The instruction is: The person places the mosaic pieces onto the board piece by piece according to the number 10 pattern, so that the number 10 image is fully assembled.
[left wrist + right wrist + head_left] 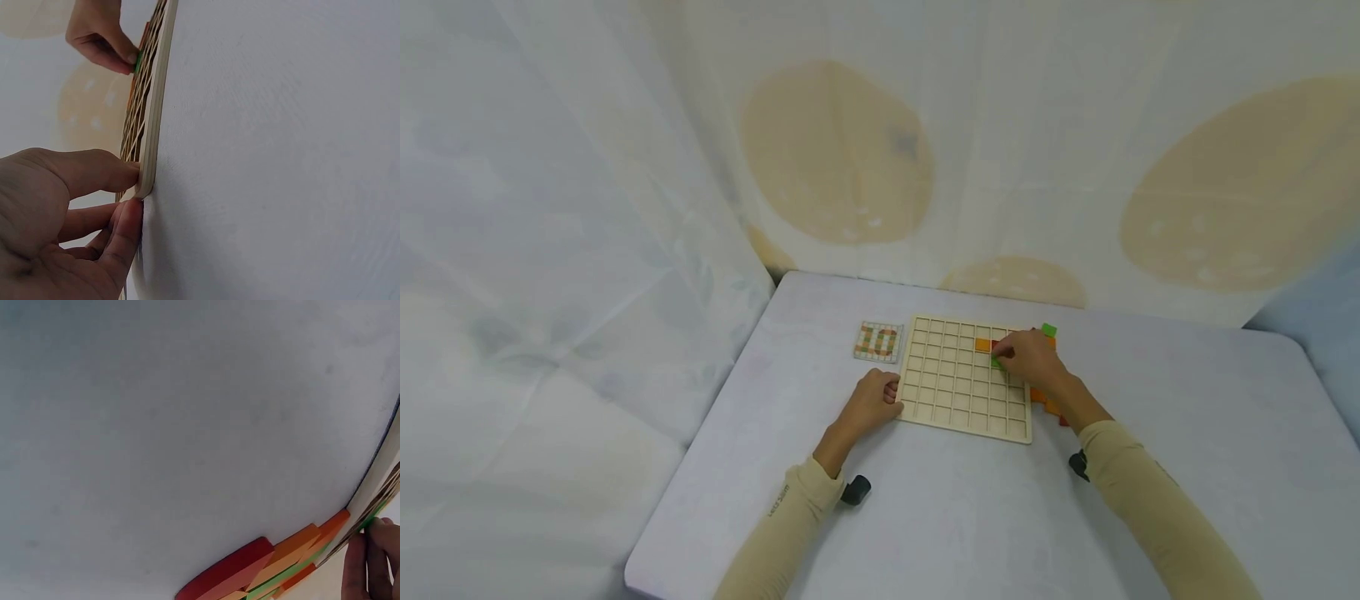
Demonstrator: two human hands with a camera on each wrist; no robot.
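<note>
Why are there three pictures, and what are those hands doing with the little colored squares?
No machine here: a person wears three cameras. The big picture comes from a camera on the head, looking down at a table. The other two come from cameras on each wrist, so they look sideways and very close.

On the table lies a wooden grid board with many small square holes. The left hand holds the board's near left corner; in the left wrist view its fingers press against the board's edge. The right hand pinches a green tile over the board, beside an orange tile already in a hole. More orange, red and green tiles lie right of the board. A pattern card showing "10" lies left of it.
</note>
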